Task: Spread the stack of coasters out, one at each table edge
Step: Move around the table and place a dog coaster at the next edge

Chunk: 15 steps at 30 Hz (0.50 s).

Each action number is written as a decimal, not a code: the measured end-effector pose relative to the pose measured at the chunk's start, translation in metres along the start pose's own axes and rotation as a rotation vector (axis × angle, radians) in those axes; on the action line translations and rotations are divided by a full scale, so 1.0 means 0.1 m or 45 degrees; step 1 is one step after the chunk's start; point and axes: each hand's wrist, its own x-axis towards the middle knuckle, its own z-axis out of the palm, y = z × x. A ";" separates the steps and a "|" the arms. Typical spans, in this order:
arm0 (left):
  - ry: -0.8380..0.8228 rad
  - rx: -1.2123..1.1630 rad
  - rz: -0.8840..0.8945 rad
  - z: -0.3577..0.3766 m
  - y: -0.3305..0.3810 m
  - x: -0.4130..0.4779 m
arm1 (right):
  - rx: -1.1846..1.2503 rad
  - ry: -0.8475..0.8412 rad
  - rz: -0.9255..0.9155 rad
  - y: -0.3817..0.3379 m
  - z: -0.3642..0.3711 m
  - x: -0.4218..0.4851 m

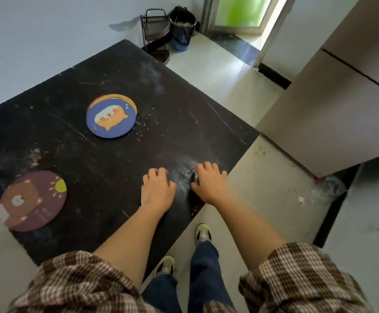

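1. The black worktop (107,159) is scuffed and scratched, set at an angle in the view, with pale floor around its near and right sides.
2. The stack of coasters (111,116) lies near the middle of the worktop; its top piece is a blue coaster with an orange cartoon animal, and an orange-yellow edge of another coaster peeks out from beneath it on the far side.
3. A brown coaster (33,201) with a bear and a yellow sun lies flat at the left edge of the worktop, well apart from the stack, and slightly overhangs that edge.
4. The left hand (157,188) rests palm down on the worktop near its right corner, fingers curled loosely and holding nothing.
5. The right hand (210,181) lies just beside the left hand, closer to the worktop's right corner, palm down, fingers spread a little, empty.
6. Both forearms are bare, with plaid sleeves (297,279) pushed up toward the elbows.
7. Beyond the far corner of the worktop stand a dark wire rack (154,30) and a black bin (183,28) by the wall.
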 end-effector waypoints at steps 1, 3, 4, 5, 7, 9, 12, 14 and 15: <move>0.019 -0.017 -0.030 0.00 0.03 0.06 | -0.018 -0.006 -0.030 0.04 -0.04 0.09; 0.077 -0.054 -0.098 0.00 0.10 0.18 | -0.056 -0.014 -0.123 0.12 -0.13 0.29; 0.105 -0.063 -0.127 0.00 0.13 0.24 | -0.068 -0.017 -0.172 0.15 -0.17 0.39; 0.126 -0.072 -0.162 0.01 0.17 0.30 | -0.079 -0.026 -0.220 0.17 -0.21 0.49; 0.156 -0.086 -0.232 0.01 0.22 0.41 | -0.102 -0.041 -0.308 0.20 -0.27 0.65; 0.186 -0.080 -0.283 0.00 0.24 0.51 | -0.141 -0.068 -0.391 0.20 -0.31 0.80; 0.235 -0.083 -0.347 -0.09 0.22 0.67 | -0.186 -0.129 -0.470 0.12 -0.39 1.04; 0.263 -0.094 -0.398 -0.18 0.16 0.79 | -0.198 -0.144 -0.519 0.01 -0.44 1.20; 0.278 -0.103 -0.421 -0.23 0.13 0.85 | -0.201 -0.150 -0.540 -0.06 -0.46 1.28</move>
